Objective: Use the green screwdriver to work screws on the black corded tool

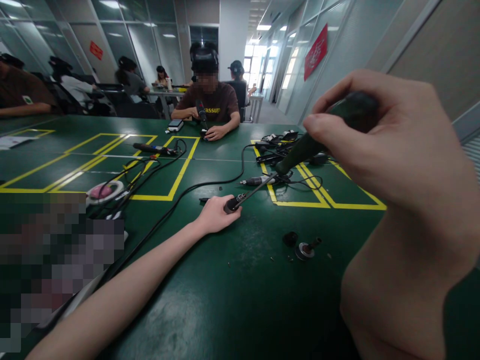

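Observation:
My right hand (pixel 405 125), large at the right, is wrapped round the dark green handle of a screwdriver (pixel 300 152). Its thin shaft slants down and left, and the tip meets a small black cylindrical part (pixel 233 204). That part is held in the fingers of my left hand (pixel 217 215), low over the green table. Where exactly the tip touches is too small to tell. To the right of my left hand, a round metal piece with a shaft (pixel 305 251) lies on the table beside a small black cap (pixel 290 238).
A black cable (pixel 195 185) crosses the green table (pixel 210 290). Beyond my hands lie a grey-tipped tool (pixel 258 180), tangled black leads (pixel 268 147), another tool (pixel 155 149) and a tape roll (pixel 105 191). A person (pixel 206 95) sits opposite, holding a similar tool.

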Available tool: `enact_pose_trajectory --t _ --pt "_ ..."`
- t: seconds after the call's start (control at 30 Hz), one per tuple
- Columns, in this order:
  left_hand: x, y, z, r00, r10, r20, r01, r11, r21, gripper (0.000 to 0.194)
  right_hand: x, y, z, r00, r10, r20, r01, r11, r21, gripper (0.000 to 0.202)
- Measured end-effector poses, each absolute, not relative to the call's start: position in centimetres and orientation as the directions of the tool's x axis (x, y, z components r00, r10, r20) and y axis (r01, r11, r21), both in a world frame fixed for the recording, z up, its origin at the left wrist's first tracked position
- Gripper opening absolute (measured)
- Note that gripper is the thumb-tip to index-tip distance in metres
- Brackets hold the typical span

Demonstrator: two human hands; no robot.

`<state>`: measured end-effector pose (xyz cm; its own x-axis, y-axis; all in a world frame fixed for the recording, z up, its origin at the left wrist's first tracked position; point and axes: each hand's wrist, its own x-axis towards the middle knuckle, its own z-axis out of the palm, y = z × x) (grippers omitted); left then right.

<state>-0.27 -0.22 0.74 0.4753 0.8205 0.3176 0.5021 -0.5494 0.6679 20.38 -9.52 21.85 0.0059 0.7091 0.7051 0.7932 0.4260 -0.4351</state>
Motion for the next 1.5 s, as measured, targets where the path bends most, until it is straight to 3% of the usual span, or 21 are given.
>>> enact_pose_trajectory --t 0.1,0.3,0.5,0.63,0.77,0.87,1.07,1.3,1.5 --pt "-0.3 -0.2 0.7 0.47 0.823 0.318 0.506 -0.547 0.667 0.034 20.1 -9.6 22.0 0.043 0.71 0.703 0.818 0.379 -0.432 0.011" --pt "-0.2 -0.3 0.8 0.474 0.823 0.313 0.507 -0.545 0.667 0.035 20.8 -9.2 21.6 -0.016 0.685 0.729 0.842 0.402 -0.36 0.037" --pt "-0.2 -0.2 0.6 0.466 0.826 0.316 0.503 -0.541 0.674 0.035 21.4 -9.1 21.3 -0.041 0.68 0.732 0.791 0.47 -0.391 0.012" --pt "-0.2 -0.2 0.7 0.467 0.826 0.317 0.502 -0.542 0.674 0.034 21.4 -8.7 21.2 -0.03 0.678 0.735 0.806 0.451 -0.384 0.01" --pt "-0.1 -0.3 0.9 0.472 0.821 0.321 0.498 -0.549 0.671 0.035 21.9 -8.1 21.0 -0.085 0.606 0.791 0.832 0.481 -0.279 0.036" --pt "-0.1 -0.2 0.9 0.474 0.819 0.324 0.498 -0.552 0.669 0.035 22.0 -7.9 20.8 -0.095 0.576 0.812 0.84 0.484 -0.245 0.037" --pt "0.0 -0.1 0.8 0.475 0.818 0.325 0.494 -0.553 0.671 0.035 22.1 -8.0 20.8 -0.076 0.625 0.777 0.818 0.484 -0.31 0.015" --pt "-0.1 0.0 0.5 0.469 0.823 0.319 0.504 -0.546 0.669 0.036 22.0 -8.1 21.2 -0.114 0.661 0.742 0.756 0.542 -0.367 0.011" --pt "-0.1 -0.1 0.8 0.473 0.827 0.306 0.515 -0.54 0.666 0.035 21.4 -8.1 21.4 -0.09 0.667 0.74 0.719 0.558 -0.415 0.038"
